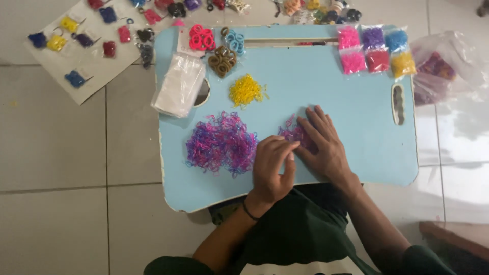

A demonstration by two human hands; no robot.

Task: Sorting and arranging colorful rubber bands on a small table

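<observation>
A light blue lap table (351,122) lies in front of me. On it a big pile of pink and purple small rubber bands (220,143) sits left of centre. A smaller purple pile (293,131) lies under the fingers of my right hand (321,145), which rests flat and spread on it. My left hand (272,168) is beside it with fingers curled, fingertips pinched near the small pile's edge; I cannot tell whether a band is between them. A yellow band pile (246,90) lies further back.
Small bags of coloured bands (374,50) sit at the table's far right, pink, blue and brown hair ties (219,48) and a stack of clear bags (179,85) at its far left. A sheet with coloured keychains (81,43) and a plastic bag (443,69) lie on the tiled floor.
</observation>
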